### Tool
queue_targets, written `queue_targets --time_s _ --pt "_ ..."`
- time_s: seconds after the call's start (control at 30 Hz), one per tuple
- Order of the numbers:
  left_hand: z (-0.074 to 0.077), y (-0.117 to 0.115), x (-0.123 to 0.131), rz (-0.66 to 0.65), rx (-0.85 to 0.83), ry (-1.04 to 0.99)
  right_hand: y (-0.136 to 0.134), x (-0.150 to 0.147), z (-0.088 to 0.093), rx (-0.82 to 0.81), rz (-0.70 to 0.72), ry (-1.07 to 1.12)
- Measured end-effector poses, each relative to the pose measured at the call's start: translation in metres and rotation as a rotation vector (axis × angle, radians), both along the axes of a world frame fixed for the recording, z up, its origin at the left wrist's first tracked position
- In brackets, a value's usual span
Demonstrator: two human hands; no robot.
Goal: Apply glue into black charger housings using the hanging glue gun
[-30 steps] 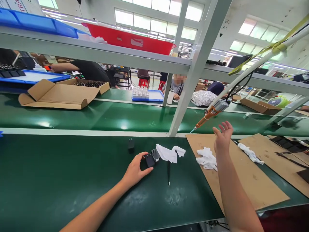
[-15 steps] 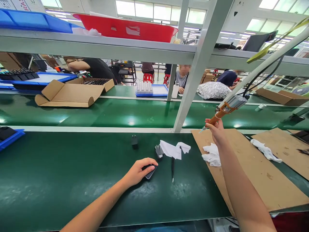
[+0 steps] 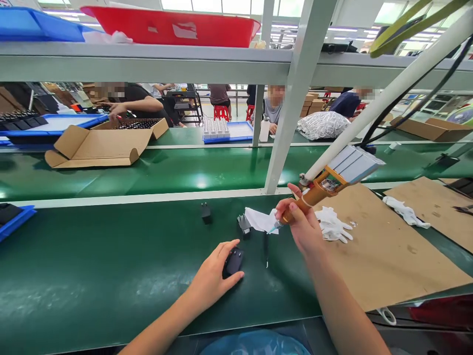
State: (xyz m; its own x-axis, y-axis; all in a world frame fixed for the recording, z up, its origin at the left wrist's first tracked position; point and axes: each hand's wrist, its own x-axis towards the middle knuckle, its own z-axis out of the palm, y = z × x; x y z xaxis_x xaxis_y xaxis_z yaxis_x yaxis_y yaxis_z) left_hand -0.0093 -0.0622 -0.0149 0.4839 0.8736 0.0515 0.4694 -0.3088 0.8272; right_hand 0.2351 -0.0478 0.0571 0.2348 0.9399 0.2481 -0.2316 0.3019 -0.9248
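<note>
My left hand (image 3: 212, 273) is around a black power adapter (image 3: 233, 261) lying on the green bench, thumb and forefinger at its edges; the other fingers are partly hidden. In my right hand (image 3: 305, 227) is an orange glue dispenser (image 3: 310, 198) with a thin blue tip, pointing down and left above a white paper (image 3: 258, 219). A second adapter (image 3: 244, 225) with its pins up touches or nearly touches the paper. Farther left stands another black adapter (image 3: 206, 213). A slim black pen-like tool (image 3: 266, 250) lies below the paper.
White gloves (image 3: 332, 224) lie on a cardboard sheet (image 3: 391, 246) at right. A grey post (image 3: 284, 113) and shelf rail (image 3: 148, 69) stand ahead. The dispenser hangs from a white arm (image 3: 391, 93). An open carton (image 3: 99, 145) and other workers are across the bench.
My right hand has brought the dispenser left and down, nearer the paper. My left thumb has moved away from over the adapter to its lower edge, leaving the adapter's top more visible.
</note>
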Motion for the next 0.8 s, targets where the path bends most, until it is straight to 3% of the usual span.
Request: queue_targets --time_s 0.23,0.3,0.47,0.57,0.67,0.8 --pt "-0.019 -0.01 -0.006 0.156 -0.268 -0.303 -0.021 -0.035 0.003 0.032 0.064 0.178" --pt "-0.025 -0.017 -0.003 0.193 -0.202 -0.248 -0.023 -0.039 0.002 0.047 0.081 0.224" --pt "-0.038 -0.036 0.01 0.256 0.191 0.025 -0.026 -0.046 0.004 0.058 0.095 0.283" --pt "-0.042 -0.037 0.017 0.289 0.289 0.125 -0.027 -0.05 0.007 0.084 0.099 0.328" --pt "-0.037 -0.036 0.021 0.276 0.276 0.136 -0.027 -0.054 0.006 0.114 0.079 0.384" --pt "-0.019 -0.039 0.025 0.275 0.297 0.07 -0.028 -0.059 0.004 0.139 0.052 0.393"
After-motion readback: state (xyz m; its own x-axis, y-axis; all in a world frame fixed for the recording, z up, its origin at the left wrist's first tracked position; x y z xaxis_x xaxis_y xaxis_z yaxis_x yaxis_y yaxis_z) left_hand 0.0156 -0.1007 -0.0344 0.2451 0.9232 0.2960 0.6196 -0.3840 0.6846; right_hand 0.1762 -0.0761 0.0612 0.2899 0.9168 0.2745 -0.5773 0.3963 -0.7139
